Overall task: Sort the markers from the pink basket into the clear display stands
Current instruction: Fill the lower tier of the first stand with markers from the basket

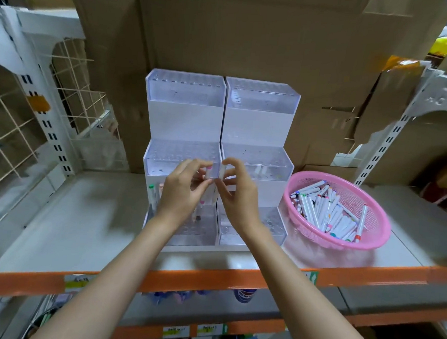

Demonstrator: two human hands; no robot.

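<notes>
Two clear stepped display stands, the left stand and the right stand, sit side by side on the shelf. My left hand pinches a white marker with a pink cap in front of the middle tier. My right hand pinches another white marker right beside it. The pink basket at the right holds several white markers with coloured caps. A green-capped marker stands in the left stand's lowest tier.
Flattened cardboard lines the back of the shelf. A white wire grid rack stands at the left. The shelf's orange front edge runs below my forearms. Two markers lie in the right stand's middle tier.
</notes>
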